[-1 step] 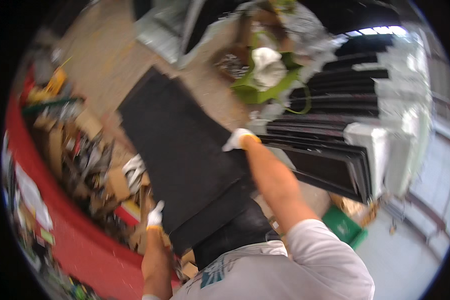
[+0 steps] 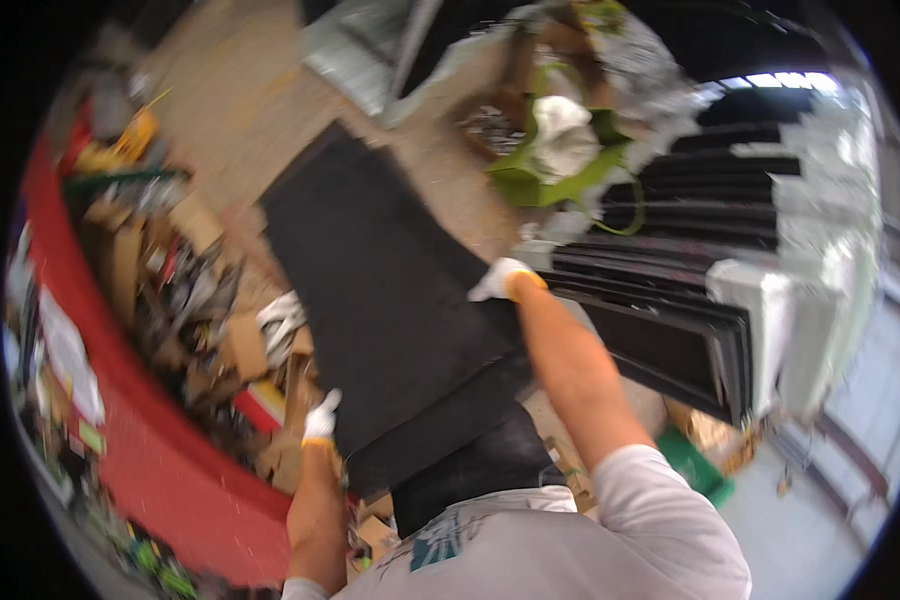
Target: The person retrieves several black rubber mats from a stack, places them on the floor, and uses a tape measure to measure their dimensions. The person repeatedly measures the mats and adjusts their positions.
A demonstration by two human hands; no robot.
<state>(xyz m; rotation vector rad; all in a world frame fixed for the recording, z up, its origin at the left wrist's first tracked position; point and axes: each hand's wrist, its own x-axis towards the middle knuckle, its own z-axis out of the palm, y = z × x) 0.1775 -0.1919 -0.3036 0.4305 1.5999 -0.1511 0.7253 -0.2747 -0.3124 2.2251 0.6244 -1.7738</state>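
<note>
Broad black sheets (image 2: 380,280), flat and overlapping, stretch out in front of my body; I cannot tell how many there are. My left hand (image 2: 321,418), in a white glove with a yellow cuff, grips their left edge near me. On the right edge, farther out, my right hand (image 2: 507,281) has its gloved thumb over the top sheet. The fingers beneath are hidden by the sheets.
A red-walled bin (image 2: 170,470) full of cardboard and scraps lies to the left. Stacked black framed panels (image 2: 670,345) stand at right, beside a green bin (image 2: 692,465). Beyond the sheets sits a green bag (image 2: 515,185) with white material inside.
The view has shifted slightly, so the surroundings, sheets and both hands appear a little farther right. Both hands keep the same hold on the sheets.
</note>
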